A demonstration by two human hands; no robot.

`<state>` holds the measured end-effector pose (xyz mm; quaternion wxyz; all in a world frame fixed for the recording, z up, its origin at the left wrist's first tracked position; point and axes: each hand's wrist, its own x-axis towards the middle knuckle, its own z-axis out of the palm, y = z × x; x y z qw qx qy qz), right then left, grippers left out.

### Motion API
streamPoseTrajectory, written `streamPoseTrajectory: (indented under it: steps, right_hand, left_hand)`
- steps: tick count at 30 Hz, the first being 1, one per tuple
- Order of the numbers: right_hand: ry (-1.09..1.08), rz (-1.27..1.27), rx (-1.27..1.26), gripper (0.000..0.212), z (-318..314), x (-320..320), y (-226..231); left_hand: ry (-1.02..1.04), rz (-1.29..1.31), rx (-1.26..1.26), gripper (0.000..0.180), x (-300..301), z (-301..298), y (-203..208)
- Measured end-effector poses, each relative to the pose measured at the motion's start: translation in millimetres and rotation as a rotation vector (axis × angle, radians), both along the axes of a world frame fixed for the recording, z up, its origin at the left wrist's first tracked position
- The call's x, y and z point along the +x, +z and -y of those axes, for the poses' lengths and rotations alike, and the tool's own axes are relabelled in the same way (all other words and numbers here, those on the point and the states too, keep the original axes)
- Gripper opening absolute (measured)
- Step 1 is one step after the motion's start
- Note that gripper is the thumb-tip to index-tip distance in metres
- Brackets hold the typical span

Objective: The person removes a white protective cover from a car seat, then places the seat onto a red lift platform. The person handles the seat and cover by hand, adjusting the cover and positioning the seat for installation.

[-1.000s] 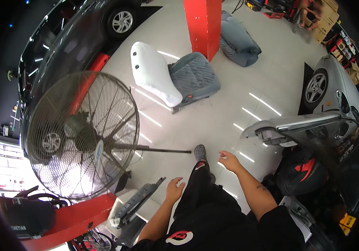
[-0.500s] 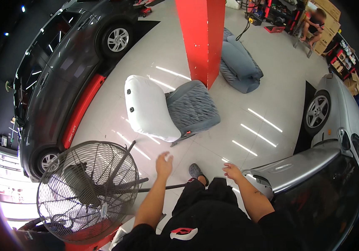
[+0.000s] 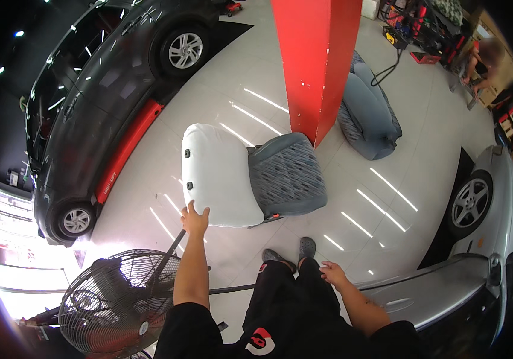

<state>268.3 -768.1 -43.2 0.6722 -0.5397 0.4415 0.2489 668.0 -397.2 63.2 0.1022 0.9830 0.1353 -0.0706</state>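
Note:
A car seat stands on the floor ahead of me. Its backrest, wrapped in a white cover with two black fittings along the far left edge, leans to the left. The grey patterned cushion lies on the right. My left hand, fingers spread, is at the near left corner of the white backrest; whether it touches the cover I cannot tell. My right hand hangs low beside my leg with loosely bent fingers and nothing in it. Nearest to it is the silver car.
A large floor fan stands at my left. Behind the seat rises a red pillar, with a grey bench seat past it. A dark car sits over a red lift. One person sits far right.
I have come closer to the seat, and my left hand has reached forward and left to the white backrest. My right hand stays low at my side. The fan now sits lower in view.

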Motion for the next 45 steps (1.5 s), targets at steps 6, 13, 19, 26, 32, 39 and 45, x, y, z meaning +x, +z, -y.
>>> streamPoseTrajectory:
  steps: [6, 13, 19, 26, 32, 39, 45]
  right_hand:
    - [0.014, -0.068, 0.027, 0.055, 3, 7, 19]
    - [0.103, -0.023, 0.103, 0.058, -36, 78, 56]
    - [0.151, 0.048, 0.191, 0.059, -72, 135, 68]
    - [-0.067, -0.167, 0.523, 0.098, -123, 164, 35]
    - [-0.291, -0.307, 0.669, 0.129, -182, 205, -13]
    - [-0.413, -0.337, 0.769, 0.140, -245, 259, -7]
    - [-0.880, -0.139, 0.667, 0.128, -295, 279, -11]
  left_hand:
    - [0.225, -0.048, -0.197, 0.108, 67, 7, -24]
    - [0.309, -0.063, -0.190, 0.110, 62, 7, -40]
    - [0.354, -0.118, -0.147, 0.110, 9, 13, -35]
    - [0.392, -0.093, -0.194, 0.119, -67, 32, -51]
    - [0.329, -0.286, -0.252, 0.125, -48, 15, -42]
    - [0.134, 0.003, -0.276, 0.120, 122, 6, -42]
    - [0.049, -0.006, 0.067, 0.107, 236, 10, -70]
